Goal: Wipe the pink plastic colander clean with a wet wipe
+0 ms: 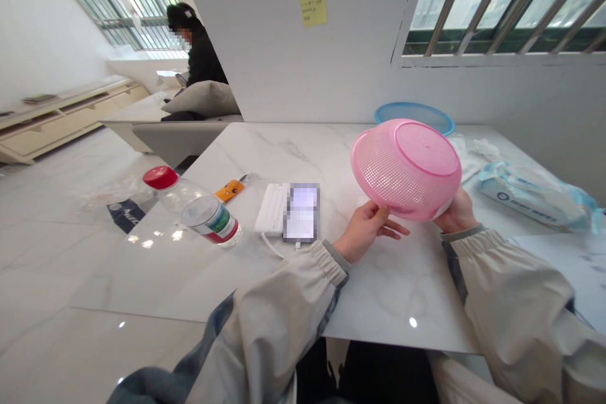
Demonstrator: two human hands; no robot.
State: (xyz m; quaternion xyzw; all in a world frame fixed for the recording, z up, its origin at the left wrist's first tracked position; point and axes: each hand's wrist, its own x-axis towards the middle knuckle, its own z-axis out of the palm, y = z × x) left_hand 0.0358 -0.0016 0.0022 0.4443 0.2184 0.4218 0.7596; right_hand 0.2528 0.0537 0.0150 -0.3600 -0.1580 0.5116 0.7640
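A pink mesh colander (402,167) is tilted above the table, its round base turned up and away from me. My left hand (367,227) pinches its rim at the lower left, thumb on the outside and the other fingers partly stretched below. On the lower right side, my right hand (457,211) grips the colander, with most of its fingers hidden behind it. Behind the colander, a blue round basket (416,115) shows its rim near the wall.
Left of my hands are a phone (302,213), a white power bank (271,209), an orange item (230,191) and a red-capped bottle (208,218). A wipes pack (534,196) lies at right on the marble table (265,284). A person (201,50) sits far left.
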